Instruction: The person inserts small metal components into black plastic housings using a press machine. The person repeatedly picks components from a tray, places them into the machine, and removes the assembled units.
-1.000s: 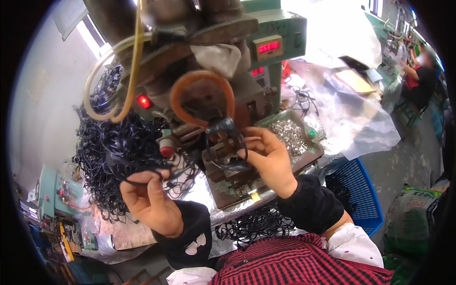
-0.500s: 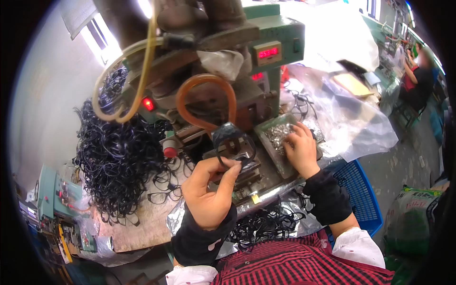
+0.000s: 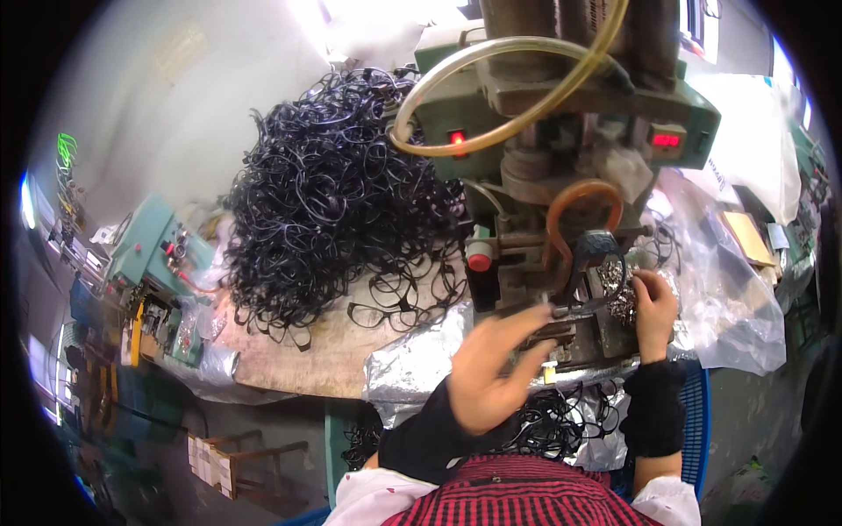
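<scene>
A black eyeglass frame point(image 3: 599, 247) stands tilted at the work area of a green press point(image 3: 526, 167), below a looped orange hose point(image 3: 554, 230). My left hand point(image 3: 491, 373) is just left of it, thumb and forefinger spread apart; the forefinger tip is close to the frame's lower part, and I cannot tell whether they touch. To the right, my right hand point(image 3: 656, 317) is at a tray of small shiny metal pieces point(image 3: 621, 307). Its fingers are curled together, and what they hold, if anything, is too small to make out.
A big heap of black eyeglass frames point(image 3: 342, 193) covers the table's left part, with a few loose frames point(image 3: 386, 307) before it. More frames point(image 3: 561, 421) lie below the press on foil. A red button point(image 3: 479, 261), a blue basket point(image 3: 695, 421) and clear plastic sheeting point(image 3: 728, 298) are nearby.
My view has swung left, so the press appears further right. My left hand has let go of the eyeglass frame and its fingers have parted. My right hand is still at the tray.
</scene>
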